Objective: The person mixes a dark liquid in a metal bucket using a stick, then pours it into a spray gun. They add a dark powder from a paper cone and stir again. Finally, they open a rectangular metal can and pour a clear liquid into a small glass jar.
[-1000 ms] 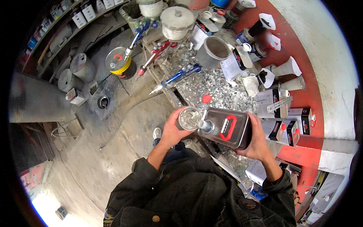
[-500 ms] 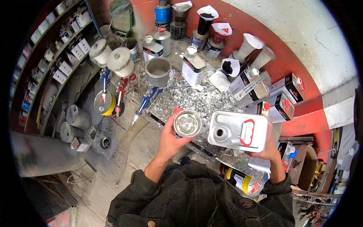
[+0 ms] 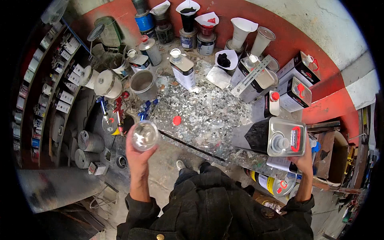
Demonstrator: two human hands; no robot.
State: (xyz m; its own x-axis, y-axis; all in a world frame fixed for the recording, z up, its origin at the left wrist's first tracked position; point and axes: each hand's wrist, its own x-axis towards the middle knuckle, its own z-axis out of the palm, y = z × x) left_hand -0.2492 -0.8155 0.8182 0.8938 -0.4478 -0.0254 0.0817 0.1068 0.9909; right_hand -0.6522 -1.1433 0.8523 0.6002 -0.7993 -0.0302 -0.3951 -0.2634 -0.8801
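My left hand [image 3: 138, 160] is wrapped round a clear cup [image 3: 145, 136], held out over the bench's front edge; its contents blur with glare. On the right, my right hand [image 3: 302, 161] grips a rectangular metal can [image 3: 276, 136] by its near right side. The can has a silver top, a red carry handle and a translucent spout with no cap on it. Whether its base touches the bench is hidden. A red cap [image 3: 177, 120] lies on the paint-crusted bench [image 3: 204, 106], between the cup and the can.
Spray guns [image 3: 118, 110] hang at the bench's left end, beside a grey pot [image 3: 143, 84]. More solvent cans [image 3: 294, 94] stand at the right; a perforated metal strip [image 3: 252, 76] lies across one. Paint tins with paper filters [image 3: 206, 34] line the red wall. Shelves [image 3: 60, 80] rise at left.
My hands have moved apart: the cup went left, the metal can right. The red cap on the bench now shows fully. The view has shifted, so bench items sit further left.
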